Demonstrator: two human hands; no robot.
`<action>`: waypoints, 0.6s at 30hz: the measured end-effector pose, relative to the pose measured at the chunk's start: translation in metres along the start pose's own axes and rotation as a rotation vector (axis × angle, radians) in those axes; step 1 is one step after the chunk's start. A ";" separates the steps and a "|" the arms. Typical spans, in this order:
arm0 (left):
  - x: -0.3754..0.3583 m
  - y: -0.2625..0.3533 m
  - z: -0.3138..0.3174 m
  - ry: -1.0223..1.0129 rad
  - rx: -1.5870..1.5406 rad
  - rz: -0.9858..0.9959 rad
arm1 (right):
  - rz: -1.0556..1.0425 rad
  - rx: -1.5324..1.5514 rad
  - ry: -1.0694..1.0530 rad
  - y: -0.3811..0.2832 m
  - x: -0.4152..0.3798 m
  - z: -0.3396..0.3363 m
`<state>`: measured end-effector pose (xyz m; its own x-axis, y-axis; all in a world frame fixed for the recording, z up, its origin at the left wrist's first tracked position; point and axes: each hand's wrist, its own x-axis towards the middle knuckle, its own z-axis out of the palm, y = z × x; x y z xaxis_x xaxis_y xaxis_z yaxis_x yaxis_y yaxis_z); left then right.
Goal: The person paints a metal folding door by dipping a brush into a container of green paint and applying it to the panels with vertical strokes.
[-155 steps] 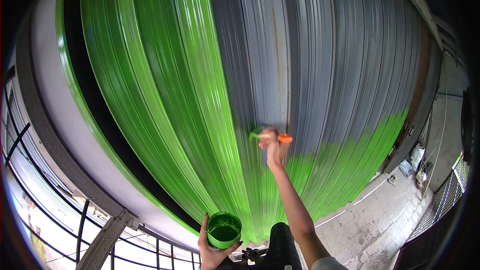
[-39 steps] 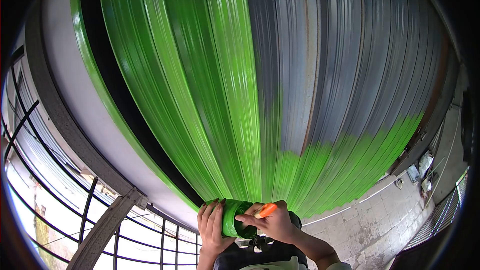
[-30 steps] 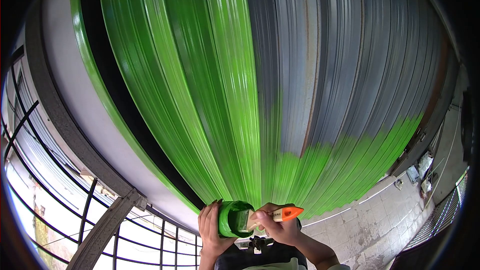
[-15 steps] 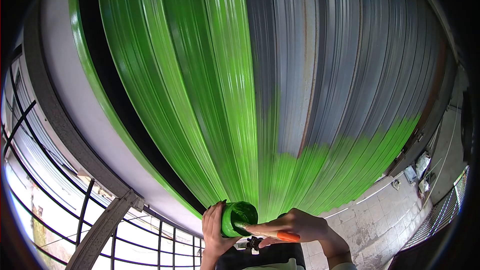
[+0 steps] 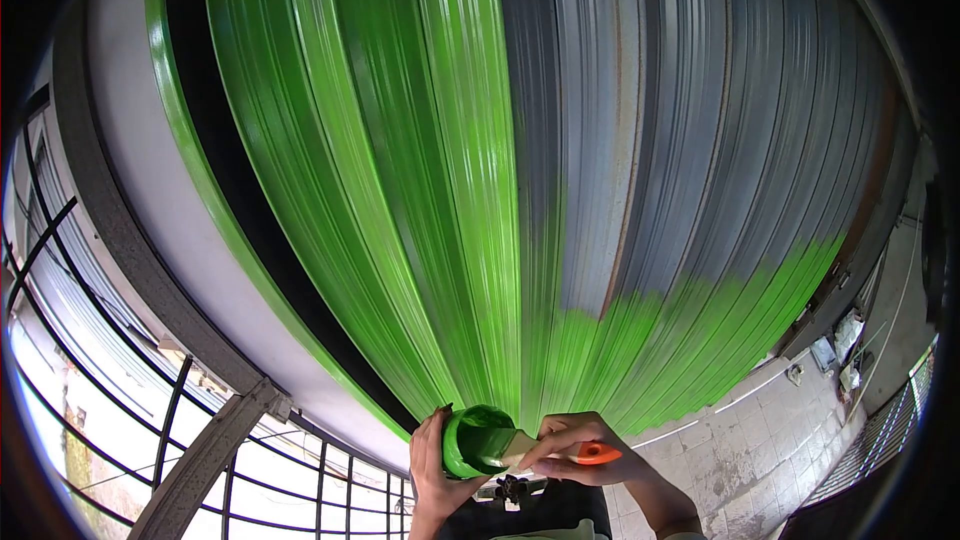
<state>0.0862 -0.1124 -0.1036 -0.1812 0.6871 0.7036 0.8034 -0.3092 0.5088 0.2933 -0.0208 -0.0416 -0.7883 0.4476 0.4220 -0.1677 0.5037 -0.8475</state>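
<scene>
The fingers [image 5: 548,430] of the right hand [image 5: 588,442] are closed around the paintbrush [image 5: 598,453], whose orange handle end sticks out past the palm, toward the right. The brush lies nearly level, its bristles inside the mouth of the green paint pot [image 5: 455,443]; whether they touch the inner wall or the paint cannot be told. The left hand [image 5: 430,460] grips that pot from its outer side, fingers wrapped about the wall, and the pot is tilted with its opening toward the brush. Both hands are close together, low in the view, in front of the person's dark-clad lap [image 5: 535,515].

Beyond them rises corrugated metal sheeting [image 5: 540,190], glossy green on the left and along the bottom, grey over the upper right, with an uneven edge between the colours. A black grille [image 5: 170,420] stands at lower left; pale floor tiles [image 5: 740,460] lie at lower right.
</scene>
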 end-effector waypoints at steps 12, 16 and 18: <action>-0.001 -0.002 0.012 0.065 -0.164 -0.182 | 0.131 0.654 0.571 0.042 -0.036 0.032; 0.000 -0.005 0.029 0.045 -0.304 -0.240 | -0.105 0.585 0.751 0.079 -0.040 0.049; 0.001 -0.005 0.036 0.042 -0.355 -0.276 | -0.103 0.584 0.787 0.081 -0.037 0.049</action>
<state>0.1025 -0.0861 -0.1232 -0.3903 0.7507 0.5331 0.4784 -0.3293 0.8140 0.2798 -0.0323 -0.1417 -0.1700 0.8928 0.4172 -0.6466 0.2185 -0.7309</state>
